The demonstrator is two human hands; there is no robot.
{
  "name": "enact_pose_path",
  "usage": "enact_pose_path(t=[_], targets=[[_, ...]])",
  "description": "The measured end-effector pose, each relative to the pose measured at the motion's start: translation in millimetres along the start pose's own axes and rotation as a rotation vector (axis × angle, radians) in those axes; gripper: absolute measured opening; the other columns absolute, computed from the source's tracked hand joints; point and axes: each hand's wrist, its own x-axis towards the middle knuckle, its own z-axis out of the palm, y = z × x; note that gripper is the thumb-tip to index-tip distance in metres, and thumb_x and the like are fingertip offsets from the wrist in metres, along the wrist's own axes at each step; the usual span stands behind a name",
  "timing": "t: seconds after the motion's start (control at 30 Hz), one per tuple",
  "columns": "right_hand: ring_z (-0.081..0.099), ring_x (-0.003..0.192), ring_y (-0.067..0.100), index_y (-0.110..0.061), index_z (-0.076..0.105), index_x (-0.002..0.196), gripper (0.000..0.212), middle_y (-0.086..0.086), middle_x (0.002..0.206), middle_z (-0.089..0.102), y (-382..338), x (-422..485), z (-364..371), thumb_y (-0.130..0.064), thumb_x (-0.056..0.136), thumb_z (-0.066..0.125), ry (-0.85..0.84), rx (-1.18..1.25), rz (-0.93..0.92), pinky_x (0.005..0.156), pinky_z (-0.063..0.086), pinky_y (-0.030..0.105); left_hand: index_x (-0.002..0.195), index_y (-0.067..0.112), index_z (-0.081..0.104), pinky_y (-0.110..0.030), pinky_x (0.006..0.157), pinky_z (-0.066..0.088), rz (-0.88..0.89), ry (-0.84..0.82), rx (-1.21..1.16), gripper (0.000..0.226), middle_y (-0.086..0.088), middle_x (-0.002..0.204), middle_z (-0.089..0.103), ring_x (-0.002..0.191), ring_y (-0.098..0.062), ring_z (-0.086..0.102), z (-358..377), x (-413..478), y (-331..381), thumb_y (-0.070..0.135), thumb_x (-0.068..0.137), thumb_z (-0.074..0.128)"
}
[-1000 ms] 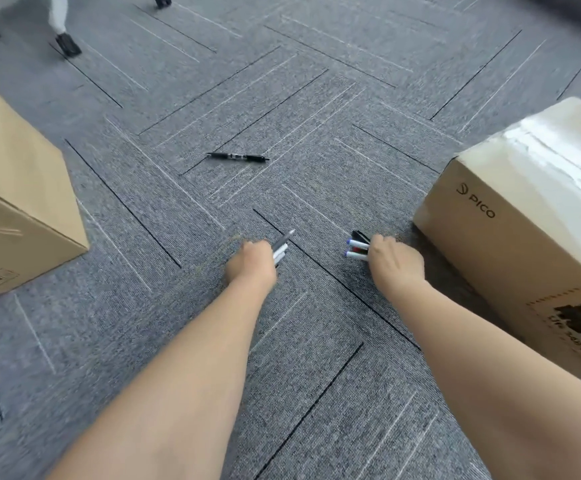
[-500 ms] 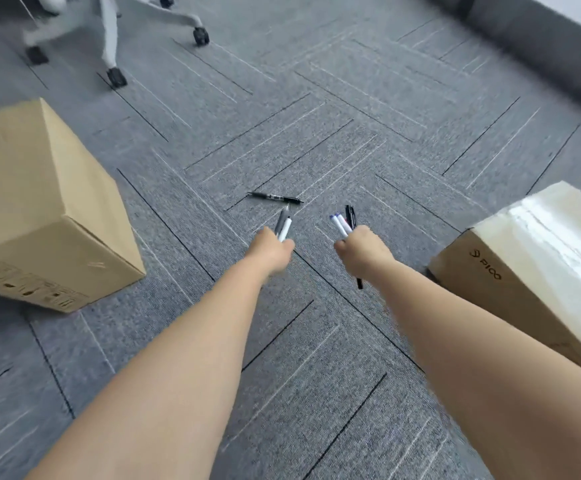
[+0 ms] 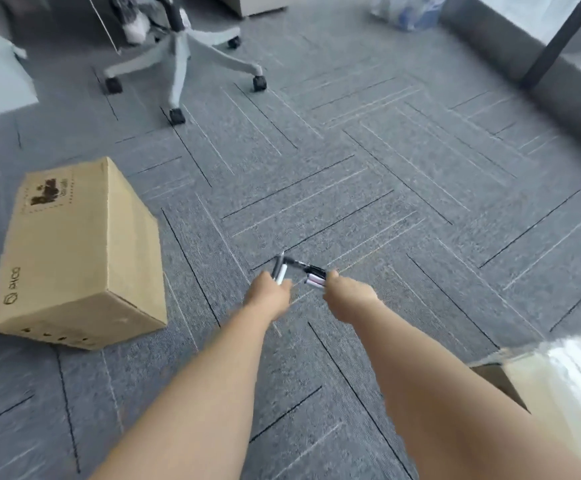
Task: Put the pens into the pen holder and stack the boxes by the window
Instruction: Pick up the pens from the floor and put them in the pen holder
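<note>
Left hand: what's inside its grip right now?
The left hand is closed around a couple of pens, grey and white, tips poking out above the fist. Their lower ends are hidden inside the fist, so the exact count is unclear.

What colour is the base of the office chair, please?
Light grey legs on the chair base, with black wheels; head view.

My forearms are bare right up to the frame edge, no sleeves; my left hand (image 3: 269, 295) and right hand (image 3: 346, 299) wear nothing (the picture is blurred).
</note>
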Motion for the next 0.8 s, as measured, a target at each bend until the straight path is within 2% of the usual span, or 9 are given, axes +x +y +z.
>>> enact_pose_path(t=[0.07,0.17,0.27,0.33,0.47,0.53,0.6,0.7,0.8], targets=[[0.066,0.103,0.030,-0.008,0.043,0.121,0.024,0.009,0.115,0.067,2.0,9.2,1.1,-0.011,0.097,0.042,-0.022,-0.038,-0.040,0.071,0.042,0.035,0.130,0.007,0.045,-0.033,0.062,0.049,-0.074,0.032,0.005,0.043,-0.013,0.104,0.059,0.079,-0.024,0.061,0.0,4.8,6.7,0.034,0.097,0.048],[0.065,0.103,0.030,-0.010,0.043,0.120,0.023,0.008,0.116,0.067,4.9,31.1,-7.1,-0.017,0.099,0.041,-0.040,-0.029,-0.124,0.069,0.040,0.034,0.130,0.008,0.045,-0.027,0.051,0.038,-0.141,0.062,0.008,0.042,-0.009,0.094,0.054,0.061,-0.015,0.048,-1.1,20.6,10.0,0.034,0.097,0.048],[0.065,0.099,0.031,-0.013,0.043,0.121,0.024,0.008,0.113,0.065,4.7,59.6,-1.2,-0.020,0.100,0.038,-0.061,-0.038,-0.203,0.069,0.039,0.034,0.132,0.008,0.042,-0.028,0.057,0.041,-0.165,0.097,0.018,0.044,-0.012,0.098,0.056,0.064,-0.017,0.048,4.8,46.2,5.7,0.035,0.097,0.047],[0.065,0.096,0.031,-0.015,0.046,0.120,0.023,0.008,0.112,0.065,4.6,85.0,6.0,-0.016,0.098,0.039,-0.034,-0.018,-0.184,0.069,0.041,0.034,0.134,0.010,0.038,-0.027,0.053,0.038,-0.176,0.145,0.033,0.045,-0.010,0.097,0.054,0.062,-0.016,0.047,8.4,68.0,3.3,0.035,0.098,0.046],[0.064,0.087,0.029,-0.013,0.043,0.123,0.027,0.008,0.110,0.064,-2.3,134.2,21.4,-0.009,0.096,0.045,-0.017,-0.086,-0.188,0.072,0.049,0.039,0.138,0.010,0.036,-0.030,0.059,0.042,-0.173,0.164,0.093,0.048,-0.013,0.115,0.059,0.080,-0.025,0.056,18.5,118.1,1.2,0.034,0.098,0.047],[0.059,0.078,0.027,-0.011,0.040,0.123,0.027,0.008,0.105,0.064,-7.8,153.0,28.4,-0.008,0.097,0.046,0.011,-0.081,-0.188,0.072,0.053,0.039,0.139,0.010,0.034,-0.032,0.059,0.044,-0.148,0.117,0.082,0.048,-0.013,0.111,0.057,0.078,-0.024,0.052,25.3,139.8,-3.3,0.032,0.098,0.047],[0.062,0.077,0.026,-0.011,0.041,0.123,0.028,0.008,0.097,0.061,-11.5,167.8,36.4,-0.007,0.096,0.049,0.023,-0.057,-0.175,0.074,0.057,0.039,0.138,0.010,0.032,-0.032,0.059,0.044,-0.141,0.087,0.025,0.047,-0.012,0.106,0.053,0.080,-0.025,0.053,30.0,153.5,-6.8,0.030,0.099,0.047],[0.064,0.082,0.027,-0.014,0.040,0.128,0.037,0.009,0.097,0.055,-14.6,177.7,53.1,-0.004,0.094,0.050,0.006,-0.022,-0.142,0.075,0.059,0.043,0.140,0.009,0.029,-0.036,0.069,0.050,-0.147,0.057,-0.050,0.049,-0.015,0.120,0.053,0.091,-0.028,0.059,36.3,162.7,-12.9,0.028,0.099,0.047],[0.063,0.087,0.027,-0.012,0.041,0.129,0.036,0.010,0.102,0.058,-19.1,179.0,59.8,-0.009,0.095,0.052,0.013,0.016,-0.090,0.078,0.056,0.041,0.140,0.009,0.030,-0.029,0.050,0.043,-0.161,-0.011,-0.049,0.052,-0.013,0.113,0.053,0.066,-0.017,0.050,42.5,162.6,-15.5,0.029,0.096,0.051]])
